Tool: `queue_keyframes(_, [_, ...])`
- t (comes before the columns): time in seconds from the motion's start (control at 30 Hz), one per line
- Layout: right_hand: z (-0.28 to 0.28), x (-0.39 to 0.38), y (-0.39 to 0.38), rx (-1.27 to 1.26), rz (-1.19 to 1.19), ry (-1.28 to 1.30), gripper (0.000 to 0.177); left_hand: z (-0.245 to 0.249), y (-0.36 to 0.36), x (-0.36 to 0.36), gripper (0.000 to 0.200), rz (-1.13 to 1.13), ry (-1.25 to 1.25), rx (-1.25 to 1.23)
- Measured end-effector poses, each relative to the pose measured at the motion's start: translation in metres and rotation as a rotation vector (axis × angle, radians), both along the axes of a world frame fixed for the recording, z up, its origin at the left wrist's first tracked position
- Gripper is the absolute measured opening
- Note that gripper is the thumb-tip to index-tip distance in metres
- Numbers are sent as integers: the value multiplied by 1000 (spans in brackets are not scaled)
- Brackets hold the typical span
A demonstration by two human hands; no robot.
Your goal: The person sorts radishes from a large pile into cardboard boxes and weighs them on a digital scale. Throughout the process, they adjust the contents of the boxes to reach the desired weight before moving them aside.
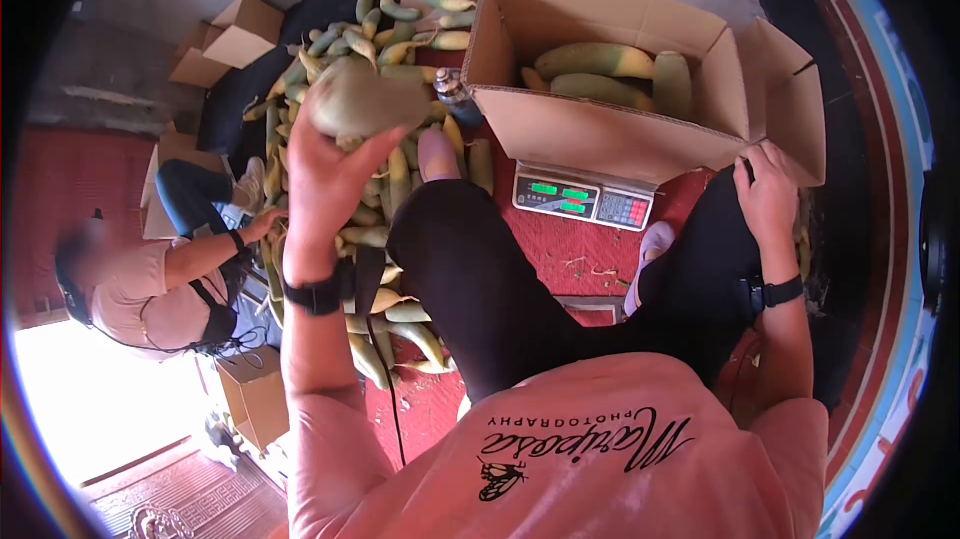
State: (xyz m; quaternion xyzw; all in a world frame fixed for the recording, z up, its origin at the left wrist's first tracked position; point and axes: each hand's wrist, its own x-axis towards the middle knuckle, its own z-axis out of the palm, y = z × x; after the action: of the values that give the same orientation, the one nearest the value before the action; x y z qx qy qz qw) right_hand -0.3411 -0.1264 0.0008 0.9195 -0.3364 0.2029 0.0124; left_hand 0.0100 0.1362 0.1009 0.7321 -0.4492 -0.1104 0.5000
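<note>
Contents, part-packed: one tall cardboard carton (605,124), flaps open, holding a small group of green radishes (597,61), several laid lengthwise and one set crosswise at the right end, with bare inner wall showing above them. Not boxed: a large loose pile (398,174), spread over red woven matting (425,414) to the left of the carton; by eye, far more lies outside than in, so the work looks nearer its start than its end. In the left hand (335,179): a single thick radish (352,99), raised above the pile and outside the carton, fingers closed round it (blurred, though its pale green skin and blunt, rounded form can be made out). Right hand (770,194): fingers bent at the carton's near right corner, beside the knee; whether they grip or merely rest, cannot tell. Below the carton's near wall: one digital scale (583,201), its casing pale and hard, green figures lit but too small to read, keypad red and grey. Forms: radishes plump, some curved, green running to cream-yellow, several with thin root tails; carton walls flat, matt brown, creased at the folds; one clear bottle (452,89), smooth and glossy, between pile and carton. At left: another person (165,289), one hand reaching to the pile's edge.
</note>
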Motion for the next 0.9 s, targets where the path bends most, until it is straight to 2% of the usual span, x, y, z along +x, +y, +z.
queue_keyframes(0.03, [-1,-2,0,13,-11,-20,9,5,-23,-4,53,-29,-225,10])
queue_keyframes(0.1, [-1,-8,-1,14,-12,-52,9,16,-67,-20,55,-142,-447,16])
queue_keyframes(0.2, [-3,-19,-1,65,-30,-105,9,13,-107,-35,50,-277,-510,19])
queue_keyframes(0.27, [-3,-28,-2,46,-41,-105,9,17,-101,-48,42,-294,-438,75])
queue_keyframes(0.33, [-3,-34,0,24,-50,-145,8,28,-84,-58,36,-334,-443,262])
queue_keyframes(0.37, [-3,-38,0,27,-59,-148,8,26,-74,-62,32,-325,-388,243])
queue_keyframes(0.57, [-5,-46,-4,32,-63,-196,8,9,-13,-76,28,-235,-433,297])
queue_keyframes(0.7, [-6,-43,2,30,-22,-256,8,-11,8,-82,29,-150,-400,281])
queue_keyframes(0.9, [-5,-37,8,20,-17,-250,9,-18,25,-76,35,-91,-508,294])
